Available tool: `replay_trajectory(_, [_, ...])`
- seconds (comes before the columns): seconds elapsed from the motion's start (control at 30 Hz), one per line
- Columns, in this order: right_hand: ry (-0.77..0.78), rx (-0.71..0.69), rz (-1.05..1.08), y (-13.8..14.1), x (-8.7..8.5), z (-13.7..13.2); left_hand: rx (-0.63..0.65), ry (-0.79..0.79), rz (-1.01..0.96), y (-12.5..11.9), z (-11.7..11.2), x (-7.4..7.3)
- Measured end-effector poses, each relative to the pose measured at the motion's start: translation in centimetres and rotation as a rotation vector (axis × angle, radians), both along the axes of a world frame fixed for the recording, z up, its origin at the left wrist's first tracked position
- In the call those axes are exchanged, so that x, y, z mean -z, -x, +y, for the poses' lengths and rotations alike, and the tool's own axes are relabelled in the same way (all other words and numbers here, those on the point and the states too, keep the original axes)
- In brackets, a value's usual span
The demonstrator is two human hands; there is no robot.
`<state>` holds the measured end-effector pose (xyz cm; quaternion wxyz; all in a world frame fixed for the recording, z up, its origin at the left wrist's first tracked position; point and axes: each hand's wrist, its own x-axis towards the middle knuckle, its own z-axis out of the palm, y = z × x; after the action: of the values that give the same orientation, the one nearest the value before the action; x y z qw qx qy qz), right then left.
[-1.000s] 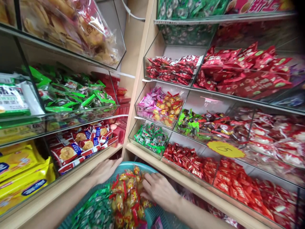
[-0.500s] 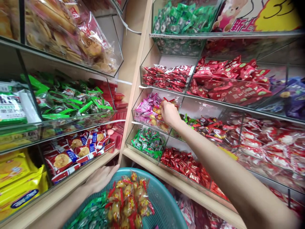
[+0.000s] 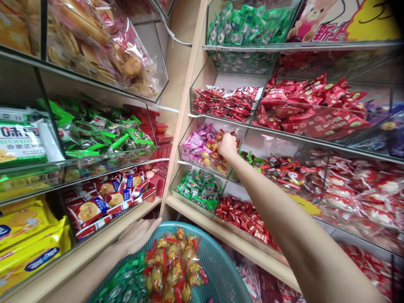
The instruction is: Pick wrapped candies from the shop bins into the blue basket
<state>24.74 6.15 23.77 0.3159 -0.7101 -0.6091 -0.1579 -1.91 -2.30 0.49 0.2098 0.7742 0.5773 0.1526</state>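
Right grip (image 3: 227, 145) (hold unclear) touches yellow candies (image 3: 212, 145); basket (image 3: 222, 261) cropped.

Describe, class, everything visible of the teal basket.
The teal basket looks like plastic, with a smooth curved rim and a wall pierced by small holes. Its mouth faces up, below the corner where the wooden shelves meet; its near part is out of frame. Inside, green-wrapped sweets lie beside yellow sweets in clear, red-ended wrappers. The left hand appears to rest on its rim.

Wooden shelves (image 3: 252, 252) carry clear bins (image 3: 192, 202) of wrapped sweets (image 3: 200, 187).
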Motion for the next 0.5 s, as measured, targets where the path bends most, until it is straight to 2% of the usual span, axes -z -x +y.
replay_trajectory(0.07, [-0.034, 0.054, -0.032, 0.2, -0.6, -0.8, 0.004, 0.003, 0.001, 0.0, 0.2, 0.3])
replay_trajectory(0.13, [-0.068, 0.032, -0.108, 0.3, -1.1, -1.9, 0.009, 0.004, 0.006, -0.1, 0.3, 0.4])
replay_trajectory(0.2, [-0.133, -0.050, -0.170, 0.3, -1.2, -3.3, 0.014, -0.004, 0.018, -0.1, 0.2, 0.3])
replay_trajectory(0.27, [-0.223, -0.183, -0.196, 0.4, -0.4, -5.2, 0.021, -0.005, 0.031, -0.2, 0.2, 0.2])
replay_trajectory(0.3, [-0.259, -0.258, -0.196, 0.4, 0.5, -6.3, 0.022, 0.007, 0.037, -0.2, 0.2, 0.2])
replay_trajectory(0.37, [-0.285, -0.412, -0.181, 0.8, 3.5, -8.7, 0.018, 0.013, 0.033, -0.2, 0.3, 0.4])
replay_trajectory(0.43, [-0.236, -0.570, -0.145, 1.4, 7.6, -11.2, 0.025, 0.003, 0.019, -0.1, 0.4, 0.8])
replay_trajectory(0.5, [-0.113, -0.729, -0.096, 2.0, 12.3, -13.0, 0.035, -0.013, 0.012, -0.1, 0.6, 1.2])
